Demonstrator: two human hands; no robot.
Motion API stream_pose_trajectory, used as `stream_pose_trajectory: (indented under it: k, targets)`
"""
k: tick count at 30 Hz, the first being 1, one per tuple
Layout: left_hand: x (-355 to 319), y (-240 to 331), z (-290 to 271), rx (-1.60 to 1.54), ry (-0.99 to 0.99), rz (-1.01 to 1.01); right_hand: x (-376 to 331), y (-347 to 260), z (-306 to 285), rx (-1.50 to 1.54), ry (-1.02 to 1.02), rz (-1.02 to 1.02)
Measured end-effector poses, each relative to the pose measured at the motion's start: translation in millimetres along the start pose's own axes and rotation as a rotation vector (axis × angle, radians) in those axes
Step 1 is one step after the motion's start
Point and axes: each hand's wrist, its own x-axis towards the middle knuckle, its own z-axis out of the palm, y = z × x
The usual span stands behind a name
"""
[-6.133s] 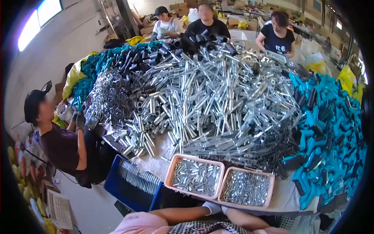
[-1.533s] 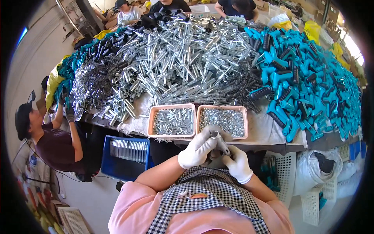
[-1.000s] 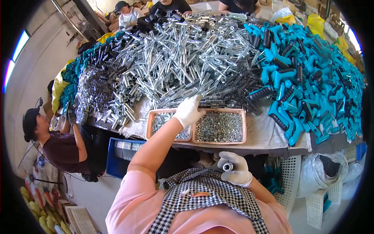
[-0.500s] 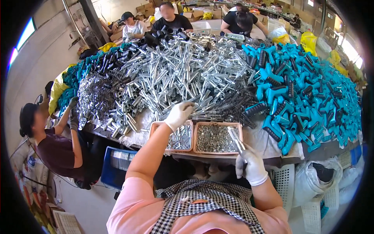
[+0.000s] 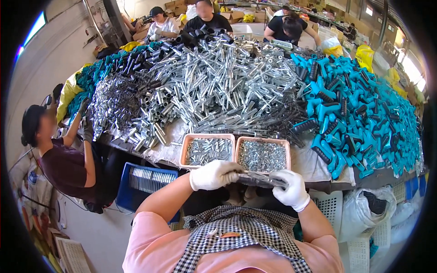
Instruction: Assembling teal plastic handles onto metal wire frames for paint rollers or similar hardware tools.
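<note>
In front of my body, both white-gloved hands come close together over the table's front edge. My right hand (image 5: pixel 290 189) is closed around a shiny metal tube (image 5: pixel 265 179), which lies nearly level and points left. My left hand (image 5: pixel 214 175) pinches a thin metal piece at the tube's left end; its exact shape is blurred. Just beyond my hands stand two pink trays. The left tray (image 5: pixel 183 154) holds short silvery pins, and the right tray (image 5: pixel 288 157) holds many tiny metal parts.
Behind the trays rises a heap of silvery metal tubes (image 5: pixel 218 86). Dark springs (image 5: pixel 287 111) and teal handles with black grips (image 5: pixel 350 109) lie to the right. A blue crate (image 5: pixel 145 179) stands below left. One person (image 5: pixel 63 164) works at left; others sit across the table.
My left hand has come back from the heap, past the trays, to meet the right. The tube in my right hand has swung from steeply tilted to nearly level.
</note>
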Motion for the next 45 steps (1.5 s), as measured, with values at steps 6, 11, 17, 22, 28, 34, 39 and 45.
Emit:
stream_pose_trajectory:
  k: [6,11,17,22,28,34,39,45]
  targets:
    - [-7,-6,-5,0.038,0.084,0.048,-4,-6,-4,0.048,0.016,0.023]
    - [7,-3,21,0.059,-0.041,0.167,0,-9,11,0.013,-0.072,-0.084]
    - [3,-27,70,0.272,-0.025,0.255,-5,-10,41,-0.169,-0.187,-0.200]
    - [-12,-27,74,0.255,-0.055,0.097,0,-7,57,-0.263,-0.339,-0.298]
    - [-34,-56,61,0.034,-0.029,0.124,17,-12,69,-0.310,-0.418,-0.501]
    - [-61,-76,73,-0.038,0.063,0.028,28,-20,108,-0.265,-0.555,-0.414]
    - [-64,-80,73,0.383,0.115,0.100,27,-25,127,-0.221,-0.626,-0.120]
    - [-85,-113,66,0.173,0.107,0.077,36,-22,138,-0.243,-0.686,-0.215]
